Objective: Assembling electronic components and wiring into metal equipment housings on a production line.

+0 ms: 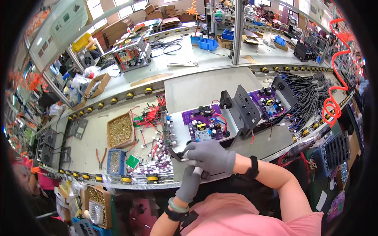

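Note:
Both my hands wear grey gloves with pale fingertips and meet at the near left corner of an open metal chassis (179, 133). My right hand (214, 157) is closed, its fingers pinched together over the left one. Just below it, my left hand (188, 185) is curled with its fingertips close to the right hand's. Whatever they hold between them is small and hidden by the fingers. Inside the chassis lies a purple circuit board (201, 128) with red and blue wires. A dark upright panel (247, 110) stands at its right side.
A second purple board (267, 103) sits farther right, beside a heap of black cables (311, 90). To the left are a box of brass-coloured parts (120, 131), a blue bin (115, 161), pliers (101, 158) and scattered white connectors (155, 159). A red coiled hose (334, 106) hangs at right.

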`<action>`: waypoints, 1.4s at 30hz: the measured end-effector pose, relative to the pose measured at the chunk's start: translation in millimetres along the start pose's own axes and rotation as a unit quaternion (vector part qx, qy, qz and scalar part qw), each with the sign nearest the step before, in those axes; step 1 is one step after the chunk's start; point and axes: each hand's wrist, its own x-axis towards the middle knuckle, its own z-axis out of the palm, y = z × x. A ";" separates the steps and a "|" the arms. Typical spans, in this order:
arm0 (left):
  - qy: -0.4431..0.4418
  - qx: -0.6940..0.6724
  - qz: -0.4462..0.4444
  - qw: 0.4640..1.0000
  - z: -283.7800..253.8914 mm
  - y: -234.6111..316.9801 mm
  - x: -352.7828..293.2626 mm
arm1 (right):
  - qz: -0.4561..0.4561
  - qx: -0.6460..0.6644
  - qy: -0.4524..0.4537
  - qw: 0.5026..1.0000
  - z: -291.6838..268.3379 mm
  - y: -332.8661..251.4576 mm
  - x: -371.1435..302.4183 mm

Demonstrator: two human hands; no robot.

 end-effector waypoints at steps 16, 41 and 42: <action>0.081 0.506 0.221 0.830 -80.1 126.2 144.9 | -0.009 -0.170 -0.004 0.985 18.6 8.4 32.7; 0.102 0.372 0.168 0.907 -80.5 116.6 144.4 | 0.046 -0.214 -0.104 0.970 18.0 14.0 52.5; 0.082 0.403 0.166 0.896 -81.4 122.3 139.9 | 0.079 -0.065 -0.011 0.995 11.1 16.6 51.6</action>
